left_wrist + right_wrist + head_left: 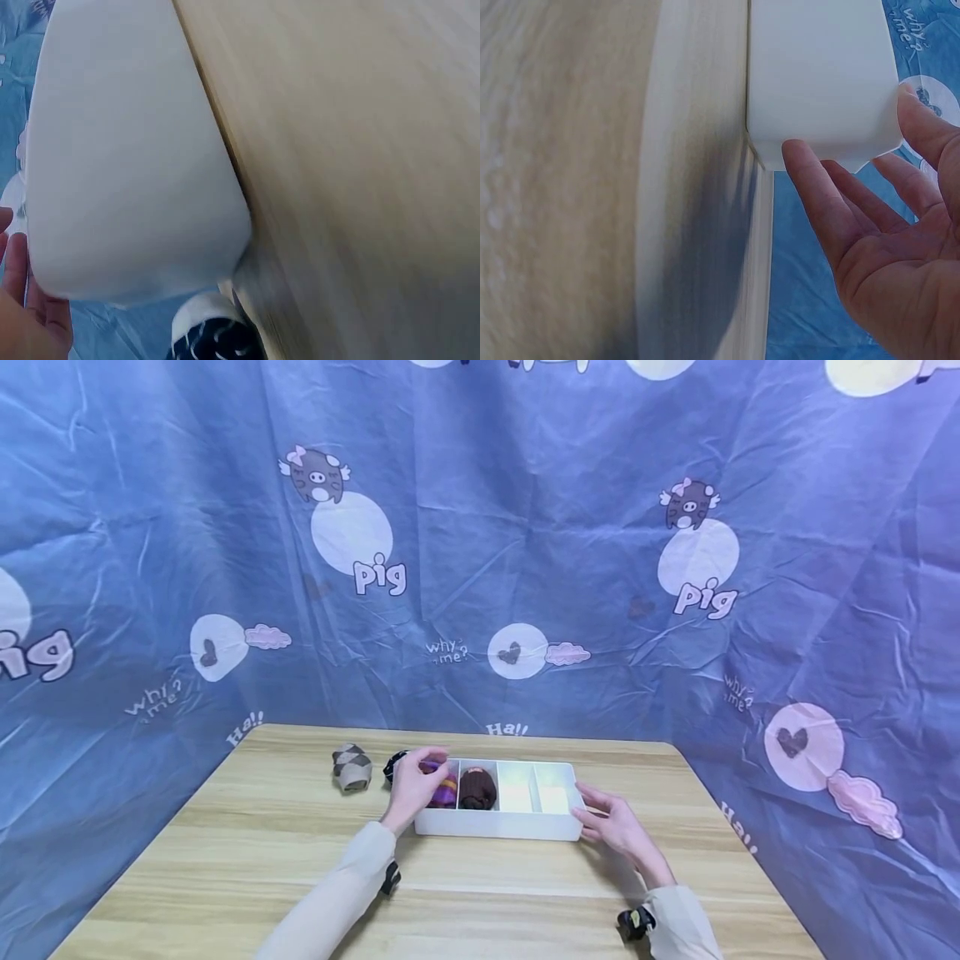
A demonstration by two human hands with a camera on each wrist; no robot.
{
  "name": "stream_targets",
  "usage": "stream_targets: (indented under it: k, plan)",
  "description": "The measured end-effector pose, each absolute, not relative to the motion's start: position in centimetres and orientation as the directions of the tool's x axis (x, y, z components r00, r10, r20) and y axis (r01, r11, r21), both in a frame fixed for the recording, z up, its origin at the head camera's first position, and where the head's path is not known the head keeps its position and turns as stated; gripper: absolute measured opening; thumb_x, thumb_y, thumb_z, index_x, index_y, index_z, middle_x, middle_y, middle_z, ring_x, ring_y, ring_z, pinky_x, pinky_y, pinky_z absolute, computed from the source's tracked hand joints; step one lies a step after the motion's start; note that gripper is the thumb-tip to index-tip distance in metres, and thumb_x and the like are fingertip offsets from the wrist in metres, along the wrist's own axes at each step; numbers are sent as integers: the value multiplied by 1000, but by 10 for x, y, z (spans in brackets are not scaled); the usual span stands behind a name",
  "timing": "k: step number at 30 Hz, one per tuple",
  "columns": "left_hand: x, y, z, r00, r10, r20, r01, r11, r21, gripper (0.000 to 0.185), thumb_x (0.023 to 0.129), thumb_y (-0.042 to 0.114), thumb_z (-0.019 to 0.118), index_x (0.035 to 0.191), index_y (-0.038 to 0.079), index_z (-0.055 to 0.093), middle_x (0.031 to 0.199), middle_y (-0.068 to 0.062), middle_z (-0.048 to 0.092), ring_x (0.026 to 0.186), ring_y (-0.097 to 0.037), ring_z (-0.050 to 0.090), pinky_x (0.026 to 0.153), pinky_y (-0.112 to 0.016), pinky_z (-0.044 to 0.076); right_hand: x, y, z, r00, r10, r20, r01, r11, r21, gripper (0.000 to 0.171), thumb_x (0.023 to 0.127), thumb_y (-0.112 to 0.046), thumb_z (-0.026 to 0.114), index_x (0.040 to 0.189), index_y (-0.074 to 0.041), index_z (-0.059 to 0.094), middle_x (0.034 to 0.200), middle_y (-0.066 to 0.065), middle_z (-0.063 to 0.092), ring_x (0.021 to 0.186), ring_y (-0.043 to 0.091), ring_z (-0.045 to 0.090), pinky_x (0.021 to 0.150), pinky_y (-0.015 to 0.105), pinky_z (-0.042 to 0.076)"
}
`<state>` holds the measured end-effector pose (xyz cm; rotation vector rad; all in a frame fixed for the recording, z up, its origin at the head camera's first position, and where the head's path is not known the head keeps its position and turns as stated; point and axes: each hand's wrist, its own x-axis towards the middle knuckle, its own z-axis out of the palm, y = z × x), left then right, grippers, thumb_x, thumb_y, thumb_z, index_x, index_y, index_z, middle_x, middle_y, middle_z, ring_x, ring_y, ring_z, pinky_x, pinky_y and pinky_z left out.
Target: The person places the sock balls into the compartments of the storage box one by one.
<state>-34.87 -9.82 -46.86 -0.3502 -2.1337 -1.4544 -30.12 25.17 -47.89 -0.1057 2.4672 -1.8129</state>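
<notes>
A white divided box (495, 825) stands on the table. A purple rolled sock (446, 792) with orange stripes sits in its leftmost compartment, and a brown rolled sock (477, 788) fills the one beside it. My left hand (416, 785) is over the box's left end, fingertips close above the purple sock, which it partly covers. At the right end, my right hand (618, 825) has its fingers extended along the box's end wall; in the right wrist view one fingertip (795, 150) rests at the lower corner. Behind my left hand, a black-and-white sock (217, 337) is partly hidden.
A grey-and-brown argyle rolled sock (352, 768) lies left of the box. The two right compartments (516, 789) show bare white floors. Blue printed cloth (480, 527) hangs behind and at both sides of the wooden table (510, 902).
</notes>
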Motion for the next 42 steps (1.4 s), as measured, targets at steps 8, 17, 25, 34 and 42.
stream_targets:
  k: [8,17,25,34,42]
  plan:
    - [-352,-122,-466,-868,-138,478,406,357,841,17,82,10,75,99,8,75,91,-9,75,74,-24,63,64,-19,48,-303,252,-481,-994,-104,-18,-14,303,-953,62,94,-11,65,149,-2,38,144,36,40,118,35,59,88,36,56]
    - [-365,-146,-466,-880,-129,457,366,427,827,30,82,5,74,112,2,72,108,-16,73,93,-32,68,85,-39,54,-303,252,-478,-995,-103,-18,-13,296,-955,64,93,-12,66,149,-1,38,144,36,40,119,36,59,88,36,57]
    - [-376,-158,-469,-922,-90,378,293,476,829,38,81,7,76,119,7,70,124,-15,67,113,-35,62,102,-49,44,-303,250,-477,-995,-95,-35,4,309,-951,61,94,-9,64,149,-1,37,144,36,40,114,32,62,87,36,57]
    - [-388,-160,-474,-938,0,346,273,614,741,43,80,5,77,122,5,68,129,-18,63,125,-38,53,108,-51,38,-302,248,-477,-996,-74,-41,16,312,-950,62,93,-11,65,148,-2,39,144,36,40,112,32,64,86,36,57]
    - [-392,-159,-477,-959,50,277,239,665,707,49,80,2,75,128,4,64,133,-20,60,124,-42,52,106,-54,39,-301,249,-476,-996,-84,-30,2,314,-949,63,93,-12,65,149,-2,38,144,36,40,113,33,63,88,37,56]
